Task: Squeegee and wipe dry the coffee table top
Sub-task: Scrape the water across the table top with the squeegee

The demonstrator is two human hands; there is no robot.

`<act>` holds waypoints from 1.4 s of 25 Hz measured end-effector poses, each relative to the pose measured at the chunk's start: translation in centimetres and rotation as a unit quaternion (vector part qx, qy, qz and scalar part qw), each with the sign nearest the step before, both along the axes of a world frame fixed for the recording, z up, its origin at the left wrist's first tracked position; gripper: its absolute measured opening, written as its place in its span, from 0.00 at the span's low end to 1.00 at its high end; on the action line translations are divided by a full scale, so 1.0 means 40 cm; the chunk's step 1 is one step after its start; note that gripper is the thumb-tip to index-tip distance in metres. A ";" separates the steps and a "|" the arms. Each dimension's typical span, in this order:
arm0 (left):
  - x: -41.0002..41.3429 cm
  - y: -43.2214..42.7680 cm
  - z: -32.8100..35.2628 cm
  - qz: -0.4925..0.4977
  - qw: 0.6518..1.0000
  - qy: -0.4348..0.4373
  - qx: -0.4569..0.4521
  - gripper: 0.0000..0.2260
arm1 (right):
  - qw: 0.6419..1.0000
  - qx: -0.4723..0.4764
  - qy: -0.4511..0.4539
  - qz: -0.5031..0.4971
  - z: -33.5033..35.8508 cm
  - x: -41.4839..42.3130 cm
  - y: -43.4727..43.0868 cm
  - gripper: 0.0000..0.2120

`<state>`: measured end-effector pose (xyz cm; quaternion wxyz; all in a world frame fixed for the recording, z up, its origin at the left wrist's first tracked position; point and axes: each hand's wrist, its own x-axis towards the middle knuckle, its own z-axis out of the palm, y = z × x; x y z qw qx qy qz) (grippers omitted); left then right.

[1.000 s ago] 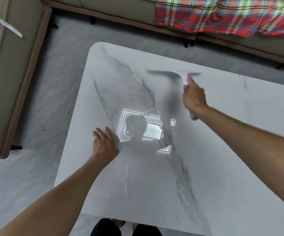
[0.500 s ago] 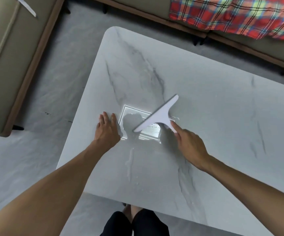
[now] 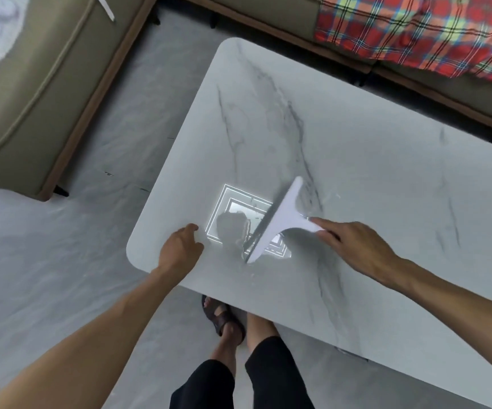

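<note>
Squeegeeing under way on marble coffee table top, filling center-right of frame. Sofa upper left, plaid blanket upper right. Right hand closed around handle of white squeegee, mid-frame; 1 s ago blade was up near far center, now pulled down toward near edge, angled diagonal, lower tip on surface over bright ceiling-light reflection. Left hand bracing at near-left corner, holding nothing, fingers curled where earlier flat. Judged: one stroke nearly done, more passes + cloth wipe left. No cloth in view.
</note>
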<state>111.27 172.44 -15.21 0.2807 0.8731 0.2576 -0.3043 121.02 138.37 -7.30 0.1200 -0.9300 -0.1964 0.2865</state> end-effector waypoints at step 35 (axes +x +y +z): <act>-0.203 0.005 -0.055 0.136 0.989 -0.010 0.053 0.24 | 0.973 0.093 0.083 0.193 -0.232 -0.292 0.403 0.14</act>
